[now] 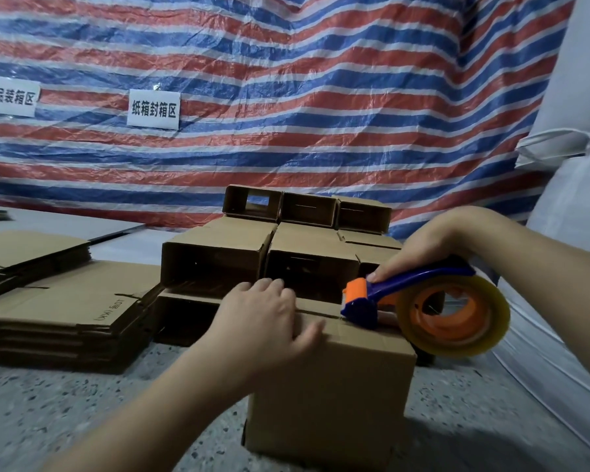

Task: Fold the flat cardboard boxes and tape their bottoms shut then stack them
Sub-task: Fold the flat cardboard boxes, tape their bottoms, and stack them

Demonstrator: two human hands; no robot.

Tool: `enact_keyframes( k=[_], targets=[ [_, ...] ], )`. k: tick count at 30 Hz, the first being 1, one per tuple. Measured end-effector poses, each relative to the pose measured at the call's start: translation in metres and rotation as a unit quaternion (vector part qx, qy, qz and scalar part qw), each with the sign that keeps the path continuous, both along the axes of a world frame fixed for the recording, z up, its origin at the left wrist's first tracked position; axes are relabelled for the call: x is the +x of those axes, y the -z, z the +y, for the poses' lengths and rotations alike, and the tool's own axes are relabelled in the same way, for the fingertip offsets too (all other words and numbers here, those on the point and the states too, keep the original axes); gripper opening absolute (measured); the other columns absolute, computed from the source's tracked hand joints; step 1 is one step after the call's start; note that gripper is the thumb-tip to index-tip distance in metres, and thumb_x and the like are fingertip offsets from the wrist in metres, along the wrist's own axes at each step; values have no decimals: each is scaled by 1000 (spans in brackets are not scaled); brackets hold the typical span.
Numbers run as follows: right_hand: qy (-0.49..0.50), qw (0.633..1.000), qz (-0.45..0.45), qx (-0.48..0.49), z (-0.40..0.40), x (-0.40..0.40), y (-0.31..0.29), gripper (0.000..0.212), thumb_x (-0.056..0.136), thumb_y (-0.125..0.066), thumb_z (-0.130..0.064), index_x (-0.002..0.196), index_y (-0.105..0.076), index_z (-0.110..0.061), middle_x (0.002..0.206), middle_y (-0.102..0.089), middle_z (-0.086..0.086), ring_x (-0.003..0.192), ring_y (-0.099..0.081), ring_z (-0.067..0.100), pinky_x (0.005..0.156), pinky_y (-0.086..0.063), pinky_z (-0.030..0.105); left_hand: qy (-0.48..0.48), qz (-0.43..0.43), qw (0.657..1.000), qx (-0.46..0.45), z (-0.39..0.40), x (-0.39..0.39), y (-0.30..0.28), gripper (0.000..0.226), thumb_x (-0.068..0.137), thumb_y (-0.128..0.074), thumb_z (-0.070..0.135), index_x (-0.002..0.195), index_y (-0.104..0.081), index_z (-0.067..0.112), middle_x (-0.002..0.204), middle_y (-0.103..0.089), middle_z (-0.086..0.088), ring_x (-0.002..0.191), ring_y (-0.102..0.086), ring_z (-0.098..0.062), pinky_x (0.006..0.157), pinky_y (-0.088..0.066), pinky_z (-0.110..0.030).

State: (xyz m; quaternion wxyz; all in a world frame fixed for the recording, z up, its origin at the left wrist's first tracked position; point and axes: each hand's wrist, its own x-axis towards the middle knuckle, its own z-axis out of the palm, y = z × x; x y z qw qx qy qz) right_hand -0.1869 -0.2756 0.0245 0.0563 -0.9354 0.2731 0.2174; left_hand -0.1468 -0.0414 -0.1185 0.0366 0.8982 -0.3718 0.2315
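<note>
The box being taped (331, 376) stands on the speckled floor (82, 403) in the near middle of the scene, with its bottom flaps turned upward and closed. The seam between the two flaps runs across the top from left to right.

The left hand (266, 318) lies on top of the box with its fingers almost straight, pressing the flaps down at the near left part of the seam; it holds nothing. The right hand (426, 247) has its fingers curled round the blue handle of the tape dispenser (419, 304), with one finger stretched forward on the orange part. The head of the dispenser touches the seam near the right side of the top.

To do this step well, I think the left hand should keep the flaps level and tight together, so no gap opens under the tape. The dispenser should be drawn straight along the seam with steady pressure, and the tape should continue a little down both side walls. The left hand must stay out of the path of the blade.

Just behind the box, the stack of folded boxes (286, 247) lies with open ends toward the camera. To the left are piles of flat cardboard (65, 301). A striped tarp (286, 97) hangs at the far side.
</note>
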Motion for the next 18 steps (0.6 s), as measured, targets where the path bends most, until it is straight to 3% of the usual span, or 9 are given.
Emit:
enact_keyframes(
  k=[1,3,9,14,18],
  targets=[
    [0,1000,0,-2,0,0,0,81,64,-65,-82,111,-63,-17,103,-78,11,93,-76,23,78,-60,30,5,12,1000,11,-7,-4,0,87,87,-11,77,150,-33,21,156,-36,-2,144,-31,-18,118,-21,-37],
    [-3,1000,0,0,-2,0,1,83,63,-65,-83,113,-64,-16,103,-78,11,94,-76,23,76,-60,29,27,37,999,29,-18,-13,2,97,82,-11,82,156,-17,20,163,-20,-2,149,-18,-17,119,-11,-34],
    [-1,1000,-18,24,-15,-2,0,89,56,-69,-80,117,-63,-15,96,-79,9,88,-77,22,70,-59,29,35,29,998,44,-20,-12,5,91,83,-20,81,150,-34,21,158,-32,-1,146,-26,-18,117,-24,-31],
    [26,998,-17,47,-50,-29,-7,98,49,-78,-81,120,-65,-14,103,-78,10,93,-76,24,77,-60,31,31,32,998,45,-21,-13,7,88,85,-21,80,150,-34,22,159,-32,0,147,-26,-16,117,-23,-30],
    [37,999,11,28,-63,-42,3,99,47,-73,-83,121,-66,-16,105,-78,7,96,-75,20,79,-58,29,37,46,997,53,-20,-15,5,88,84,-18,79,151,-32,24,159,-31,0,146,-26,-16,118,-22,-30]
  ],
)
